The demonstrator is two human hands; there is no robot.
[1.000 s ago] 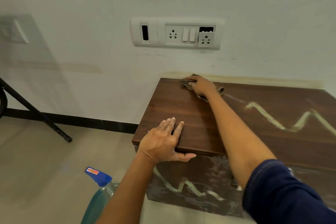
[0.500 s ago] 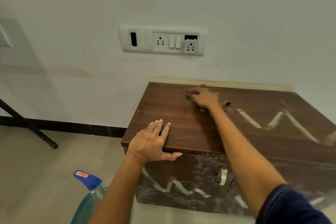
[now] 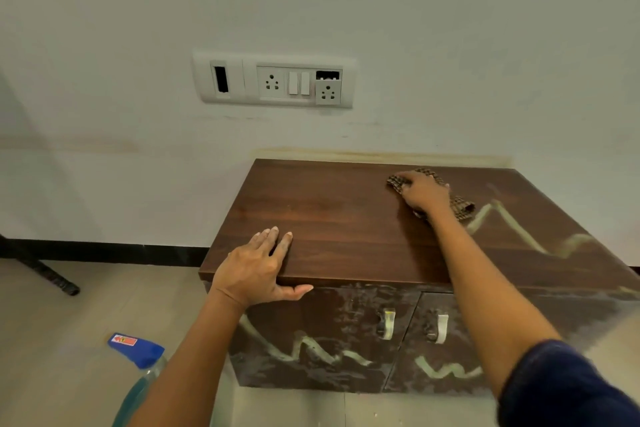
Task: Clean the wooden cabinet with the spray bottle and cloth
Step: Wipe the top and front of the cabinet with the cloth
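A low dark wooden cabinet (image 3: pixel 339 218) stands against the white wall. Pale zigzag streaks mark the right of its top and both doors. My right hand (image 3: pixel 420 192) presses a brown checked cloth (image 3: pixel 459 206) flat on the top near the back, just left of the streak. My left hand (image 3: pixel 256 269) lies flat on the front left corner, fingers spread, thumb hooked over the front edge. A spray bottle (image 3: pixel 140 362) with a blue head and bluish liquid stands on the floor at the lower left, partly behind my left forearm.
A switch and socket panel (image 3: pixel 273 81) sits on the wall above the cabinet. A black tripod leg (image 3: pixel 45 274) rests on the tiled floor at far left. Two pale door handles (image 3: pixel 414 324) stick out of the cabinet front.
My right hand has slid the cloth rightward along the back of the top, towards the zigzag streak. My left hand stays on the front left corner. The view has shifted.
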